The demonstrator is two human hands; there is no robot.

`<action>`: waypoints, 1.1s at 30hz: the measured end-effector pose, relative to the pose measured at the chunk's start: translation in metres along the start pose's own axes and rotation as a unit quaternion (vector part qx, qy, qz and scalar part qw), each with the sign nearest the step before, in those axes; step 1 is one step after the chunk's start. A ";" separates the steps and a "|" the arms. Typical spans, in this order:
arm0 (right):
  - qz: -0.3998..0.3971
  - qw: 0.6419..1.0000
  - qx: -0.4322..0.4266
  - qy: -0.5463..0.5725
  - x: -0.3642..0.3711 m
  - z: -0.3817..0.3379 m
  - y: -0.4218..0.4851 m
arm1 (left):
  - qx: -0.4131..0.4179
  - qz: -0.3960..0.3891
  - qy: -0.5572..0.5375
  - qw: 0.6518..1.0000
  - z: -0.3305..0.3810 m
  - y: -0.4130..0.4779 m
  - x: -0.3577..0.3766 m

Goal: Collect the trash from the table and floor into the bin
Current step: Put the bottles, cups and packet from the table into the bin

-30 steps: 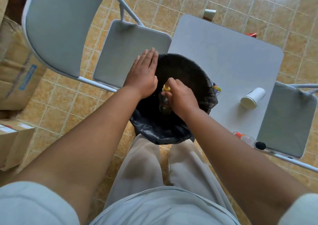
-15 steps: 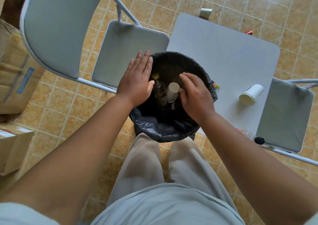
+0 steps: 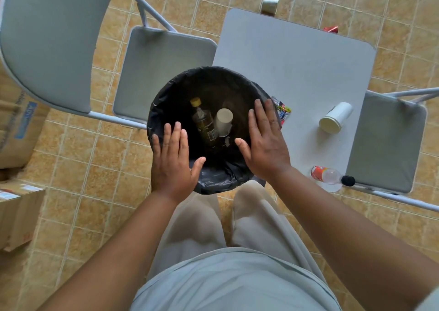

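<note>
Tan tiled floor (image 3: 78,158) is seen from above, with a square grey tabletop (image 3: 297,68) set between two grey folding chairs and a round bin lined with a black plastic bag (image 3: 218,180) placed against its near-left edge. Inside the bin a brown bottle with a yellow cap (image 3: 204,123) and a white paper cup (image 3: 223,121) are lodged side by side. The left hand (image 3: 173,161) and right hand (image 3: 263,142) are held flat over the bin's near rim, fingers straight and spread, with nothing gripped; whether the liner is touched cannot be told. Yet to be collected are a second white paper cup (image 3: 336,117) lying on its side on the tabletop, a colourful printed wrapper (image 3: 282,110) just beside the bin, and a clear plastic bottle with a red label and black cap (image 3: 331,175) at the tabletop's near corner. On the floor beyond the tabletop, a crumpled red wrapper (image 3: 330,29) and a pale cup (image 3: 269,6) are partly hidden. The round bottle and tipped cup could probably be rolled off the edge by a careless reach, and the bin could be knocked by a leg, being so close.
</note>
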State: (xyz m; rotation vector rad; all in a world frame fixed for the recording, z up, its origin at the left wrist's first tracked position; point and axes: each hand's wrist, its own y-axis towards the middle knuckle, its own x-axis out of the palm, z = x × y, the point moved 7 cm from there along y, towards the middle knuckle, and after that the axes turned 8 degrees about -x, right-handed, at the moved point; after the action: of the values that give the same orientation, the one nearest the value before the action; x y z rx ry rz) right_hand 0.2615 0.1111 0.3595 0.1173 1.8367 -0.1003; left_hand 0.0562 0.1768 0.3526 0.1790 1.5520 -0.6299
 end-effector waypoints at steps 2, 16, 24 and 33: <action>0.006 1.000 -0.010 -0.004 0.000 0.000 0.000 | -0.009 0.006 0.009 1.000 0.000 0.002 0.001; 0.117 0.948 0.193 0.224 0.004 0.100 -0.029 | -0.009 0.058 0.009 0.998 -0.002 0.004 0.005; -0.154 0.971 0.111 0.145 0.087 0.117 -0.021 | -0.010 0.070 0.007 0.997 0.000 0.004 0.001; -0.071 0.971 0.161 0.162 0.070 0.125 -0.031 | -0.010 0.067 0.007 0.998 0.001 0.004 0.000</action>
State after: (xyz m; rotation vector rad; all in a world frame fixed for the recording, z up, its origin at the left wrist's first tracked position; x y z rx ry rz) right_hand 0.3582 0.0656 0.2592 0.2416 2.1416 -0.5068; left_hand 0.0588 0.1802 0.3519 0.2706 1.5462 -0.5082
